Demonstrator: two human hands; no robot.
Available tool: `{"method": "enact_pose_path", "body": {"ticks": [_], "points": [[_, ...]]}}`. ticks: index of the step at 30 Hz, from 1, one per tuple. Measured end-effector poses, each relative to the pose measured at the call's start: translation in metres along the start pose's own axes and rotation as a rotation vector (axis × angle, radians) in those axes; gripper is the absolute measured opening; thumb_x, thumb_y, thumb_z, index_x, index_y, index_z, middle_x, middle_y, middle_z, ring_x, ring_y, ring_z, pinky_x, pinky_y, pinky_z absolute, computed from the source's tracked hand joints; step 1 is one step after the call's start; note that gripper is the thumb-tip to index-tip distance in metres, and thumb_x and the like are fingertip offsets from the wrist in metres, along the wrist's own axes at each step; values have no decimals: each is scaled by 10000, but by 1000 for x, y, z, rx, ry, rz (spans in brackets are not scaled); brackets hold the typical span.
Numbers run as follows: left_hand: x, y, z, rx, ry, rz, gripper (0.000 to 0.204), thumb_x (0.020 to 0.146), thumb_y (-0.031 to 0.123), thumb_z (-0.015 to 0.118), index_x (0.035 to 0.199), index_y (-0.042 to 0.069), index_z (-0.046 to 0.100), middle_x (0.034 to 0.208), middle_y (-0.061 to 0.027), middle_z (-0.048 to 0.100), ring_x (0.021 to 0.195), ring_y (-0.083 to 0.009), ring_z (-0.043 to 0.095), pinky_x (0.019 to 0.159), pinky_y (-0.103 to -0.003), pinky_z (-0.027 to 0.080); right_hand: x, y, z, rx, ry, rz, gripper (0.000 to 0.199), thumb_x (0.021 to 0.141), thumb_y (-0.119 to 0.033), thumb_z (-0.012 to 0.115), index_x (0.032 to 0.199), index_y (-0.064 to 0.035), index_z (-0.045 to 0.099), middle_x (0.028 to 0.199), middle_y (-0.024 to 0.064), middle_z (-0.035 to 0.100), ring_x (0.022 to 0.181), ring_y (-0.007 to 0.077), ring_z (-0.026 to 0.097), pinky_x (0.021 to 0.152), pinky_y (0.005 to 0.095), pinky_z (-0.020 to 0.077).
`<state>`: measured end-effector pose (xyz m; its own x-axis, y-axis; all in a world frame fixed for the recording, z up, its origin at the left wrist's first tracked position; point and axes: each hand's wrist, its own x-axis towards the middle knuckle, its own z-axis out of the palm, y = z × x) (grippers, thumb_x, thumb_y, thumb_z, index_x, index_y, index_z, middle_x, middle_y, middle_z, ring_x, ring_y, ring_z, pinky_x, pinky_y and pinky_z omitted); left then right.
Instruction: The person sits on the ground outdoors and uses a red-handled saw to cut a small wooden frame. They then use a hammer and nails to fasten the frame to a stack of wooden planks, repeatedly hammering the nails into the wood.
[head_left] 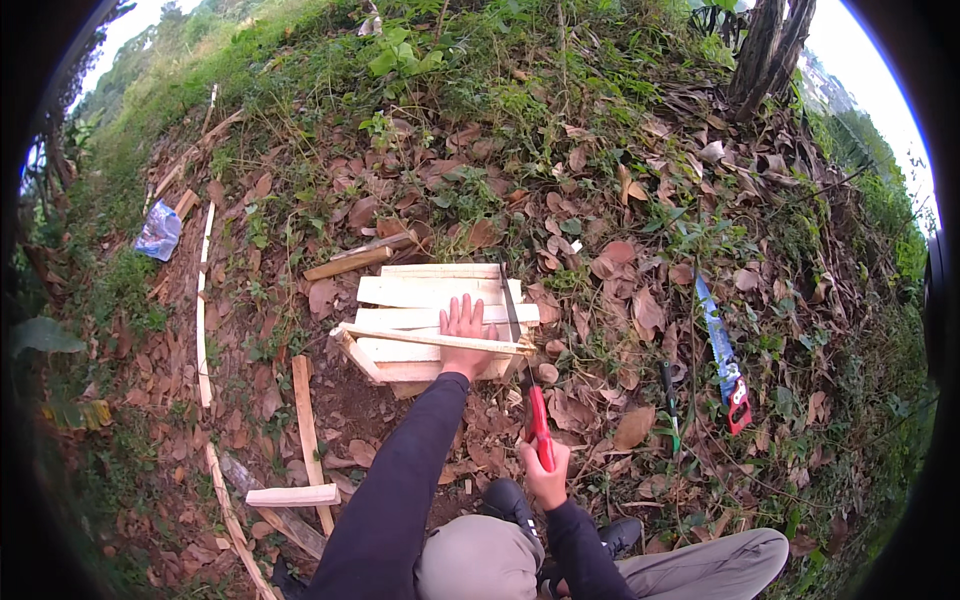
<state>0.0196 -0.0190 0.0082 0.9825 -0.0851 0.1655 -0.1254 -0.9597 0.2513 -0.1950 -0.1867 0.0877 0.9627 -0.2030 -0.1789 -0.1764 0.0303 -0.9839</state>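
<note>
My right hand is wrapped round the red handle of a hand saw. Its dark blade runs away from me along the right ends of several pale wooden slats, which lie side by side like a small platform. A thin wooden strip crosses over the slats at a slant, its right end close to the blade. My left hand lies flat with fingers spread, pressing on the slats and the strip. Whether the teeth are into the wood is too small to tell.
A second saw with a blue cover and red handle lies at the right, beside a hammer-like tool with a dark and green handle. Loose boards and a long pole lie left, near a plastic bag. A tree trunk stands far right.
</note>
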Motion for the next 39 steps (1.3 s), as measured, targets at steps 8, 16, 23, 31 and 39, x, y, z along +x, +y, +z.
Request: {"method": "enact_pose_path", "body": {"ticks": [8, 16, 23, 31, 39], "points": [[5, 6, 1, 47, 39, -59, 656, 930, 393, 510, 1482, 43, 448, 1558, -217, 377, 1456, -417, 310, 1206, -560, 189, 28, 6, 7, -1, -20, 4, 301, 868, -35, 661, 624, -60, 486, 556, -47, 462, 502, 45, 405, 464, 257, 314], [-4, 10, 8, 12, 97, -31, 614, 903, 347, 518, 1433, 36, 506, 1522, -223, 422, 1440, -421, 330, 1189, -564, 222, 4, 8, -14, -44, -48, -1, 302, 865, -21, 670, 623, -40, 491, 543, -46, 442, 493, 55, 390, 468, 278, 321], [-9, 6, 10, -12, 72, -26, 627, 906, 351, 508, 1447, 37, 484, 1529, -216, 412, 1457, -422, 304, 1202, -563, 204, -51, 9, -42, -97, -57, -44, 266, 827, -14, 675, 615, -25, 514, 573, -14, 517, 537, 80, 474, 561, 290, 437], [-9, 6, 8, -28, 13, -52, 632, 894, 342, 520, 1449, 41, 484, 1548, -215, 391, 1462, -412, 305, 1202, -572, 199, -70, -4, -44, -132, -66, -69, 282, 830, -14, 665, 600, -29, 502, 557, -2, 492, 549, 67, 460, 532, 273, 404], [-8, 1, 12, -23, 78, 2, 621, 902, 340, 517, 1447, 44, 488, 1549, -219, 388, 1461, -418, 301, 1204, -566, 201, -26, 10, -16, -48, -18, -3, 337, 848, -52, 683, 591, -56, 465, 519, -33, 440, 484, 49, 387, 454, 279, 315]]}}
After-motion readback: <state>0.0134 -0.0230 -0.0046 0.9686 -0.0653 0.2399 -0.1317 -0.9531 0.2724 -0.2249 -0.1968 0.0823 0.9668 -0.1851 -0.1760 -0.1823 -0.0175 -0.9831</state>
